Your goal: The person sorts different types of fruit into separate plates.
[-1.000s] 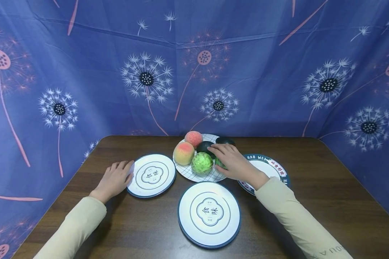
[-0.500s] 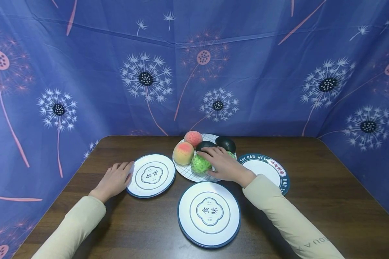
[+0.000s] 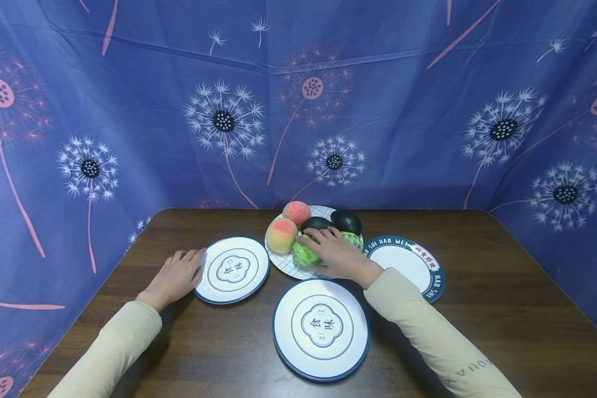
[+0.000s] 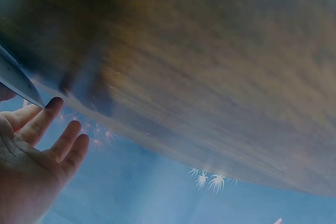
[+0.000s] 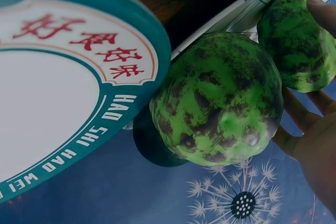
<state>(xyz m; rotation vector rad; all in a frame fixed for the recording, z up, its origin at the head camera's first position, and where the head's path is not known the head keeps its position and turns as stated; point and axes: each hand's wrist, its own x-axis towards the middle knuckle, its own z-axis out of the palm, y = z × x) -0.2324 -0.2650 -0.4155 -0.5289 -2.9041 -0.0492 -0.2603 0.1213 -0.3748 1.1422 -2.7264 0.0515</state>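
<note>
My right hand [image 3: 342,257] reaches over the checked white plate [image 3: 286,265] and grips the left one of two bumpy green custard apples [image 3: 304,254], with the thumb on one side and fingers on the other. Beside that hand, the other custard apple [image 5: 220,103] fills the middle of the right wrist view; in the head view it is partly covered. My left hand [image 3: 173,279] rests at the left edge of a blue-rimmed white plate [image 3: 251,271], fingers relaxed. In the left wrist view, its fingertips touch the plate rim [image 4: 18,80].
Two peaches [image 3: 281,236] and two dark avocados [image 3: 346,221] share the checked plate. A white plate [image 3: 321,354] sits in front, apparently stacked on another. To the right lies a teal-rimmed plate [image 3: 403,262] with lettering. A patterned blue cloth [image 3: 403,138] hangs behind the wooden table [image 3: 219,342].
My right hand has moved left and slightly toward me, from the right custard apple and avocado onto the left custard apple. The left hand has stayed at its plate.
</note>
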